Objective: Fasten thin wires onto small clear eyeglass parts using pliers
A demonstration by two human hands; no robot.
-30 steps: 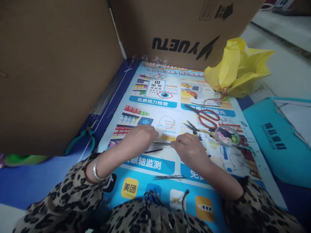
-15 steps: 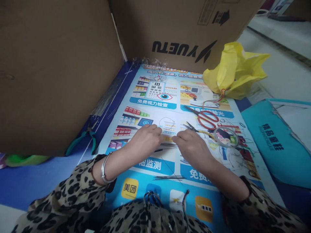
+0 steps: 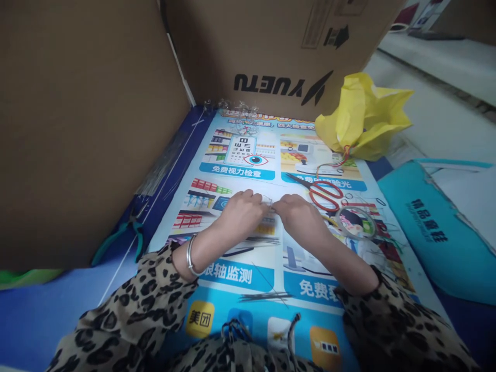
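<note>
Both hands meet over the middle of a printed poster (image 3: 278, 227). My left hand (image 3: 248, 213), with a silver bangle at its wrist, is closed in a pinch on a thin wire (image 3: 268, 200). Close beside it, my right hand (image 3: 296, 213) pinches the same wire from the other side. The wire is too fine to follow between the fingertips. Several dark straight wires (image 3: 265, 296) lie nearer my body, and more (image 3: 263, 241) lie just below the hands. Red-handled scissors (image 3: 325, 195) rest right of my right hand, beside a clear tape roll (image 3: 355, 222).
Cardboard walls (image 3: 271, 46) stand at the back and left. A yellow bag (image 3: 362, 116) and a turquoise box piece (image 3: 437, 227) are at the right. Teal-handled pliers (image 3: 134, 222) and a wire bundle (image 3: 160, 165) lie left; tangled wire pieces (image 3: 244, 116) lie at the back.
Both hands have moved slightly up the poster and closer together. The wire loop seen above them earlier is now mostly hidden at the fingertips. The view has shifted a little.
</note>
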